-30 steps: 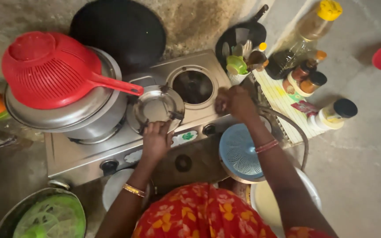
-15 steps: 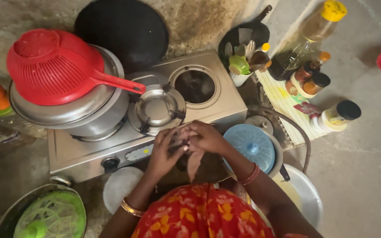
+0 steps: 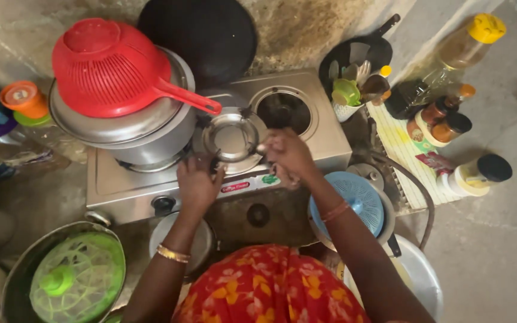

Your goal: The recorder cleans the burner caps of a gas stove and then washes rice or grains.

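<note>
The middle burner [image 3: 232, 139] of the steel stove [image 3: 306, 128] sat bare under its ring-shaped pan support, just in front of both hands, which left it free to be reached from the stove's front edge. The left hand [image 3: 197, 182] rested low against that front edge by the knobs, fingers curled; whether its grip was clenched on a knob could not be told. The right hand [image 3: 286, 154] hovered beside the burner's right side with its grip pinched on something small, too little to identify. To the left, a big steel pot [image 3: 124, 128] occupied the neighbouring burner with a red colander [image 3: 112, 66] upturned over it, seemingly parked out of the way. A blue strainer [image 3: 348, 200] lay on a vessel near the right forearm, and spice jars [image 3: 444, 119] stood well apart on a mat.
</note>
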